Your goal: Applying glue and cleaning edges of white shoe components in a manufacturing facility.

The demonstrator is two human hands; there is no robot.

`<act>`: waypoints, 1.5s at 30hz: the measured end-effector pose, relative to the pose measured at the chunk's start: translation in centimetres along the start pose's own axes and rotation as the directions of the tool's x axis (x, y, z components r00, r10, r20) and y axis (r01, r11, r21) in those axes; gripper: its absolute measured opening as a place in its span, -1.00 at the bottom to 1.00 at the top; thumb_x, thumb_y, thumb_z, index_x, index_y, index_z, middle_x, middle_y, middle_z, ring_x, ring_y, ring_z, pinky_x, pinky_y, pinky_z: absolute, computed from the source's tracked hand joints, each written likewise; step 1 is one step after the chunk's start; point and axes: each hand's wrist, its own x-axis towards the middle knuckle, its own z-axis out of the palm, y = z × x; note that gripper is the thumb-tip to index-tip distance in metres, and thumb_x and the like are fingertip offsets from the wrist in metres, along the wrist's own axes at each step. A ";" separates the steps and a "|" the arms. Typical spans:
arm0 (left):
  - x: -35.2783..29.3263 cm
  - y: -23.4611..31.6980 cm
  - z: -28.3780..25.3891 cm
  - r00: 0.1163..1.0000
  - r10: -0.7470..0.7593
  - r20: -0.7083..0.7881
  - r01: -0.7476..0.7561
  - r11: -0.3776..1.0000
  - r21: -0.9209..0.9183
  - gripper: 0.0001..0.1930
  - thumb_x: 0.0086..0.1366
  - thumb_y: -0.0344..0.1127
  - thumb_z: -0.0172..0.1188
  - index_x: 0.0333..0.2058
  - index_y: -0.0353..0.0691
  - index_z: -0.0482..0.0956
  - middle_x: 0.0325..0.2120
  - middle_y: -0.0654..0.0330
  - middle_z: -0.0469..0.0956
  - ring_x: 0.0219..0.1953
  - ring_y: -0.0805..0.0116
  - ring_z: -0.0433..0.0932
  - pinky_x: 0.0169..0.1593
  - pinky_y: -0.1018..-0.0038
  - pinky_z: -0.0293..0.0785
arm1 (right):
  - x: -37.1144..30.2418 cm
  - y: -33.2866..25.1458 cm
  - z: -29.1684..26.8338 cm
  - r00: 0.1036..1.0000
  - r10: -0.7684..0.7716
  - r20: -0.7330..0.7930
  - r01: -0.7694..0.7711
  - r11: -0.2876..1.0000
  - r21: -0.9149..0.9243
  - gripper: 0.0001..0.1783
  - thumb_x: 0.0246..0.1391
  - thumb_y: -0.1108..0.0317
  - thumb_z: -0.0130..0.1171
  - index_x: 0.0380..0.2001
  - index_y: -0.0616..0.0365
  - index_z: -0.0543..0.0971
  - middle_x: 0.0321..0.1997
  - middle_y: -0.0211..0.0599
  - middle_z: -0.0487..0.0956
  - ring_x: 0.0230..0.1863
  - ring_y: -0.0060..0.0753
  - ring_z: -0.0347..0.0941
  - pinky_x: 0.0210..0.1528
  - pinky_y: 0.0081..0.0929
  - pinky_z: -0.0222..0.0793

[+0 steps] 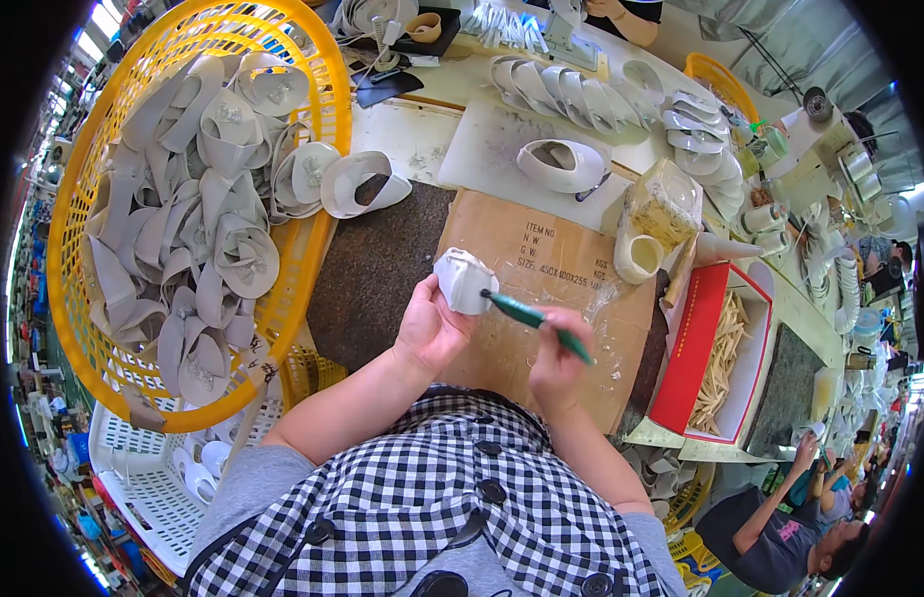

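My left hand (429, 323) holds up a small white curved piece (466, 282), looking like a shoe upper, above the cardboard. In my right hand (561, 363) is a green-handled brush (529, 315), its dark tip against the side of the white piece. Under both hands lies a flat brown cardboard sheet (571, 249) with white specks on it. A finished-looking loop of the same white kind (561, 164) rests on a pale board (487, 139) beyond the cardboard. At the cardboard's far right, a whitish cup (641, 258) stands against a crusted, glue-smeared block (666, 204).
To my left, a large yellow basket (332, 70) holds heaped grey-white uppers (198, 189), with a white basket (133, 468) below. A red box (689, 348) of thin wooden sticks (722, 363) stands right. Rows of uppers (571, 95) line the far side. Co-workers (780, 537) sit nearby.
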 end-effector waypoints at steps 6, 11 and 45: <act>-1.1 1.2 -3.4 0.969 -0.186 0.164 0.210 0.966 -0.148 -0.64 0.36 -0.19 -0.30 -0.02 -0.19 0.37 -0.11 0.12 0.49 -0.06 0.27 0.50 -0.07 0.35 0.55 | -0.7 3.8 0.0 0.868 0.496 -0.032 -0.453 0.816 0.359 -0.80 0.17 0.45 -0.01 -0.12 0.10 0.36 -0.27 -0.37 0.43 -0.26 -0.51 0.44 -0.21 -0.48 0.45; -3.0 1.9 -3.8 0.954 -0.086 -0.286 0.173 0.941 0.292 -0.59 0.34 -0.18 -0.28 0.08 -0.20 0.31 -0.19 0.10 0.54 -0.25 0.28 0.58 -0.08 0.29 0.52 | -0.3 7.8 0.2 0.827 0.562 0.026 -0.556 0.810 0.188 -0.81 0.14 0.41 0.04 -0.16 0.12 0.38 -0.33 -0.36 0.45 -0.36 -0.52 0.44 -0.33 -0.58 0.43; -6.3 3.8 -6.3 0.867 0.351 -0.352 0.092 0.583 0.808 -0.71 0.36 -0.15 -0.15 -0.07 -0.12 0.40 -0.37 0.31 0.47 -0.36 0.54 0.44 -0.26 0.56 0.42 | 1.4 4.7 4.3 0.904 0.395 0.165 -0.382 0.918 -0.103 -0.85 0.11 0.45 0.05 -0.23 0.21 0.45 -0.27 -0.30 0.48 -0.24 -0.49 0.40 -0.15 -0.56 0.33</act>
